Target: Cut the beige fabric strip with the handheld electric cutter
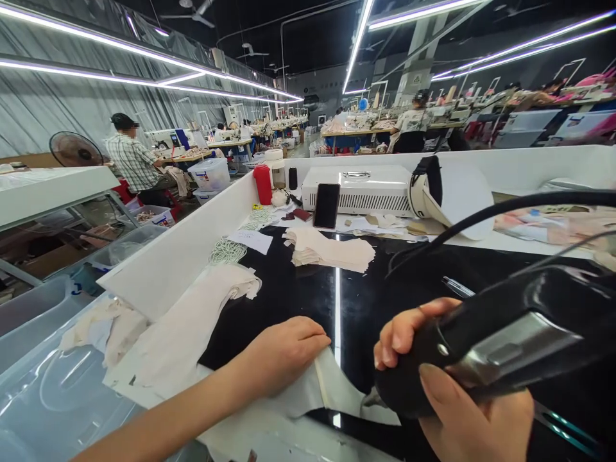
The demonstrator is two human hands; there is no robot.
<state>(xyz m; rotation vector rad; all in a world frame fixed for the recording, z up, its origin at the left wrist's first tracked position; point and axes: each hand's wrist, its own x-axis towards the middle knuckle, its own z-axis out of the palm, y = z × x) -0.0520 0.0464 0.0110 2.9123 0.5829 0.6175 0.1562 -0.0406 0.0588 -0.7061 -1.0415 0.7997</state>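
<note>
My right hand (447, 385) is wrapped round the black handle of a corded iron-like tool (510, 333), held close to the camera over the glossy black table top (289, 289). The tool's nose points down at a pale cream fabric piece (337, 388) at the near edge. My left hand (282, 353) lies knuckles-up on that piece, its fingers curled at the fabric's edge. A black cable (481, 215) runs from the tool toward the right.
A stack of cream fabric pieces (332, 250) lies mid-table, another pile (192, 321) at the left. Behind stand a phone (326, 205), a white machine (356, 189), a red bottle (263, 184) and a tape roll (433, 186). White walls (183, 250) border the table. People sit at distant sewing tables.
</note>
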